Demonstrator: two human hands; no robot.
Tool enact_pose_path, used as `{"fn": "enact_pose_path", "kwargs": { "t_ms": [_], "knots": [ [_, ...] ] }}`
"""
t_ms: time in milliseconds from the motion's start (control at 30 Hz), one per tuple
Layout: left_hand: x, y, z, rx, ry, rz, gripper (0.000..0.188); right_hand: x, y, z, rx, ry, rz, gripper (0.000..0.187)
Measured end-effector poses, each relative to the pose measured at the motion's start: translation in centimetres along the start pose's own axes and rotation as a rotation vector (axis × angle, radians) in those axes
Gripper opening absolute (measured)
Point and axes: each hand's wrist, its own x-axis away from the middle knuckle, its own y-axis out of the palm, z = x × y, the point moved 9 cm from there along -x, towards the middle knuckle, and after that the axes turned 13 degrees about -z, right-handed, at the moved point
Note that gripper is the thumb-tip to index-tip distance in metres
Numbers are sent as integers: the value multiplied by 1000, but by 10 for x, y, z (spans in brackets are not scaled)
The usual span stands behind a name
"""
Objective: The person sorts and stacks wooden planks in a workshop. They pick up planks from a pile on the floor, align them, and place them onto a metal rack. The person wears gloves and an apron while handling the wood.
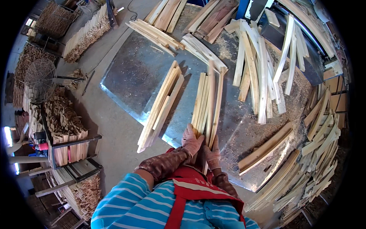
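In front of me a bundle of pale wooden strips (199, 101) points away across the metal table (129, 76). My gloved left hand (191, 142) is closed round the near end of this bundle, on its left side. On the right side, my gloved right hand (212, 155) grips the near ends of separate long wooden strips (217, 108), which stand slightly apart from the bundle at the far end. The fingers of both hands are partly hidden by the wood. To the left, another stack of strips (162, 105) lies over the table's near edge.
Boards (217, 19) lie along the table's far side. A loose heap of strips (259, 65) spreads at the far right, amid sawdust. Two boards (267, 149) rest at the near right, beside a large pile of offcuts (320, 145). A fan (40, 80) and wood stacks stand left.
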Motion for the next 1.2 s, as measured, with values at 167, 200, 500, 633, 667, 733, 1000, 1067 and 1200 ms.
{"fn": "enact_pose_path", "kwargs": {
  "t_ms": [167,200,500,633,667,733,1000,1067,1200],
  "knots": [
    [-9,-1,-22,36,13,-165,85,-14,29,7,-2,195,-117,79],
    [-8,-11,-25,-60,85,-90,85,-16,33,13,-115,106,-93,79],
    [-80,-189,-66,-427,-69,99,118,3,35,3,470,445,-183,81],
    [-90,-214,-92,-110,-231,-81,109,-6,26,-8,660,403,-202,81],
    [-94,-216,-107,-58,-190,-67,105,-9,24,-10,654,348,-213,80],
    [-92,-201,-115,496,-77,-255,92,-17,15,-9,610,301,-238,78],
    [74,-189,-116,1019,89,-352,96,12,9,-57,280,-199,-248,56],
    [132,-181,-114,1094,117,-350,92,37,32,-64,-53,-142,-411,57],
    [269,-128,-123,1258,37,-341,83,139,117,-48,-201,21,-1006,50]
  ]
}}
